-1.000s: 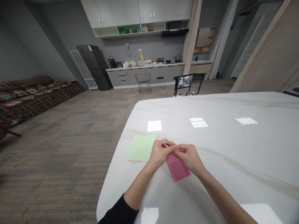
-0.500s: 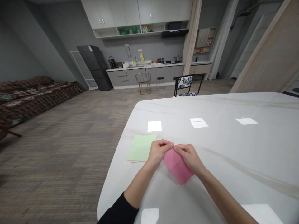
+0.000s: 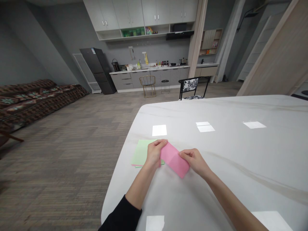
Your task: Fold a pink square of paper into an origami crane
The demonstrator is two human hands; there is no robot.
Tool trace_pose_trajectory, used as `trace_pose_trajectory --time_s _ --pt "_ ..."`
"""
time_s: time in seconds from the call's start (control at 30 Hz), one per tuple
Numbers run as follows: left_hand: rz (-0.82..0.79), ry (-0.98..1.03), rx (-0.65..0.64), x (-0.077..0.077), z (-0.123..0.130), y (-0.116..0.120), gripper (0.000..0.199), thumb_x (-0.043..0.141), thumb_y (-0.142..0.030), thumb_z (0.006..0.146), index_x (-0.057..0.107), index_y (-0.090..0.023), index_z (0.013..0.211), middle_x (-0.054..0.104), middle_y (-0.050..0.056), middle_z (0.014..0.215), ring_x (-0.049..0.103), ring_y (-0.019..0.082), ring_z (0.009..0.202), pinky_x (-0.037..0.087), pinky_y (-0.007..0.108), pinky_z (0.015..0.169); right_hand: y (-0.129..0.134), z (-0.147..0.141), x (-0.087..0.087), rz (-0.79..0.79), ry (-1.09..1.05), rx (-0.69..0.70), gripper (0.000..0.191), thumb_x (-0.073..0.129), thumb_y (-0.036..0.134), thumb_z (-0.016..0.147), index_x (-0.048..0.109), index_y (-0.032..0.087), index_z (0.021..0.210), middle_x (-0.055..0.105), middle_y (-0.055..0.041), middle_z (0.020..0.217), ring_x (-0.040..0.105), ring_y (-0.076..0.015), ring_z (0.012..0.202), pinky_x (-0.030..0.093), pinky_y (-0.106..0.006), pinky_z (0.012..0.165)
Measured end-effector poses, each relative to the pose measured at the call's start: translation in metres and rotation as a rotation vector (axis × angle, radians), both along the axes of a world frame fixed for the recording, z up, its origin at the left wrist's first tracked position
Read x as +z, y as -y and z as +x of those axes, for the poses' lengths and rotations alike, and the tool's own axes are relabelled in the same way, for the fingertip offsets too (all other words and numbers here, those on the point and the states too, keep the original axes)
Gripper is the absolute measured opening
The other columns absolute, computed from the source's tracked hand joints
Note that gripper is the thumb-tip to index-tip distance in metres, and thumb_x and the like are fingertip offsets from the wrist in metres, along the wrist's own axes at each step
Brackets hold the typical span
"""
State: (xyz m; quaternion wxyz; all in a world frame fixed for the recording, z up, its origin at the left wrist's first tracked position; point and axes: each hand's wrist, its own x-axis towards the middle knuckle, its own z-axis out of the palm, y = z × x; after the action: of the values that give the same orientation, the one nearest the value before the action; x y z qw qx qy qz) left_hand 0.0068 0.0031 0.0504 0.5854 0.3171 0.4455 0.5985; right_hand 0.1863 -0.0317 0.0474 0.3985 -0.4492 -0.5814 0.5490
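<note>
A folded sheet of pink paper (image 3: 175,159) is held slantwise between my two hands, above the white table. My left hand (image 3: 154,153) pinches its upper left corner with thumb and fingers. Along its upper right edge, my right hand (image 3: 193,159) grips the paper between thumb and forefinger. Under and beside my left hand lies a stack of coloured paper (image 3: 141,151), light green on top with pink and green edges showing below. Part of that stack is hidden by my left hand.
The white marbled table (image 3: 235,154) stretches far to the right, with its rounded left edge close to the stack. Beyond it stand a black chair with a patterned back (image 3: 190,85), a gold-framed chair (image 3: 147,83) and a kitchen counter (image 3: 173,72).
My left hand has moved left and slightly up, away from my right hand, and the pink paper has shifted with it. The paper now shows as a narrower strip.
</note>
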Motion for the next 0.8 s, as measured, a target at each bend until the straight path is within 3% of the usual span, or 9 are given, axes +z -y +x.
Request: trace_pose_trajectory --time_s 0.2,0.33,0.4,0.5,0.57,0.67,0.8 --pt "-0.005 0.032 0.163 -0.003 -0.023 -0.012 0.031 0.085 -0.031 0.052 0.073 -0.012 0.074 0.069 0.005 0.073 0.06 0.013 0.067 0.045 0.026 0.066 -0.009 0.006 -0.003 -0.004 -0.012 -0.045 0.035 0.062 0.046 0.078 0.07 0.017 0.061 0.066 -0.0023 0.062 0.057 -0.0193 0.064 0.041 -0.029 0.064" --pt "-0.014 0.085 0.224 -0.007 -0.025 -0.013 0.033 0.084 -0.034 0.054 0.07 -0.013 0.075 0.066 0.002 0.072 0.058 0.012 0.066 0.044 0.024 0.064 -0.009 0.006 -0.005 -0.083 -0.079 -0.203 0.036 0.064 0.05 0.077 0.072 0.016 0.069 0.073 -0.0081 0.075 0.067 -0.0235 0.076 0.045 -0.03 0.066" --pt "0.007 0.1 0.297 -0.007 -0.021 -0.012 0.034 0.083 -0.035 0.056 0.067 -0.014 0.077 0.064 0.0 0.072 0.056 0.01 0.065 0.043 0.023 0.063 -0.004 0.0 -0.006 -0.159 -0.171 -0.252 0.037 0.063 0.053 0.079 0.071 0.017 0.078 0.074 -0.0103 0.086 0.069 -0.0244 0.081 0.048 -0.03 0.064" --pt "0.037 0.122 0.357 -0.007 -0.012 -0.005 0.038 0.08 -0.04 0.061 0.063 -0.016 0.084 0.061 -0.002 0.076 0.054 0.009 0.065 0.043 0.021 0.062 0.006 -0.014 -0.007 -0.286 -0.337 -0.174 0.044 0.072 0.048 0.075 0.063 0.024 0.111 0.07 -0.0092 0.107 0.069 -0.0249 0.089 0.053 -0.033 0.066" --pt "0.025 0.123 0.33 -0.007 -0.006 0.003 0.039 0.077 -0.044 0.065 0.059 -0.018 0.087 0.059 -0.003 0.075 0.052 0.008 0.063 0.042 0.02 0.058 0.01 -0.022 -0.008 -0.308 -0.399 -0.146 0.048 0.077 0.04 0.072 0.061 0.023 0.113 0.068 -0.0092 0.109 0.068 -0.0241 0.091 0.054 -0.034 0.069" --pt "0.0 0.092 0.201 -0.009 -0.003 0.019 0.034 0.075 -0.043 0.069 0.058 -0.018 0.085 0.056 -0.004 0.072 0.049 0.007 0.059 0.04 0.018 0.054 0.006 -0.021 -0.01 -0.26 -0.494 -0.215 0.035 0.077 0.035 0.072 0.067 0.017 0.1 0.07 -0.0078 0.1 0.064 -0.0193 0.088 0.052 -0.031 0.076" --pt "-0.031 -0.062 -0.145 -0.012 -0.011 0.038 0.028 0.076 -0.038 0.07 0.059 -0.016 0.076 0.054 -0.002 0.064 0.052 0.009 0.058 0.042 0.02 0.056 -0.006 -0.002 -0.01 -0.148 -0.565 -0.432 0.025 0.08 0.033 0.068 0.068 0.018 0.084 0.07 -0.0029 0.088 0.061 -0.0169 0.083 0.049 -0.03 0.08"
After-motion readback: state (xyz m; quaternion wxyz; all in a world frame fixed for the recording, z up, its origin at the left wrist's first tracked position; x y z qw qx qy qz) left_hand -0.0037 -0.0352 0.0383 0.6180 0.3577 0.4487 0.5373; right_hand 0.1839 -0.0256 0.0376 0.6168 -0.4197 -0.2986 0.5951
